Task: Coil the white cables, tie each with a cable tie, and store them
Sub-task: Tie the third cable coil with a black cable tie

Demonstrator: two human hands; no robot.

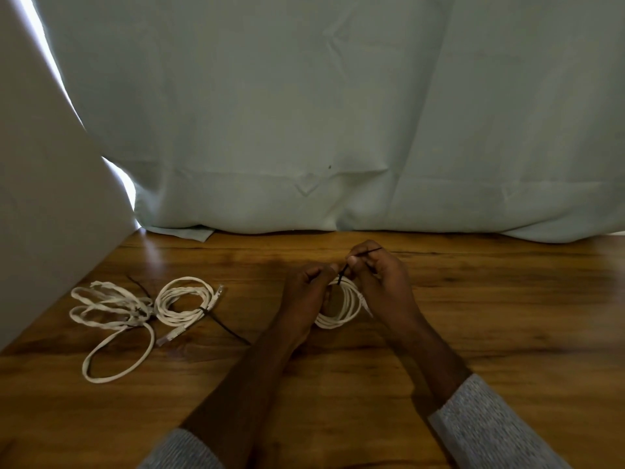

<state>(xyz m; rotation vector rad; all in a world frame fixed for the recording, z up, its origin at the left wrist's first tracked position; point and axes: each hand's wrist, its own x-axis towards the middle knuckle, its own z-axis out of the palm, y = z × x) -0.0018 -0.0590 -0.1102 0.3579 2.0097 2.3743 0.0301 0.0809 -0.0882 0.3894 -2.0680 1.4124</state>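
While a pale curtain (304, 113) is hanging behind the wooden counter (507, 316), two tied cables (145, 309) are lying at left. Left hand (306, 292) is gripping the white coil (341, 308) mid-counter; right hand (380, 279) is pinching the black cable tie (345, 269) at its top.

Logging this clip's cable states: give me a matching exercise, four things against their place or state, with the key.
Things
1. round cable coil
2. flat cable bundle
3. coil in hand
4. right hand

States
A. held between both hands, over the table
B. pinches a black cable tie
C. lies on the table already bound with a black tie, connectors showing
D. farthest left, one long loop trailing toward the viewer

Pairs: 1-C, 2-D, 3-A, 4-B. The left hand grips the coil's left side.
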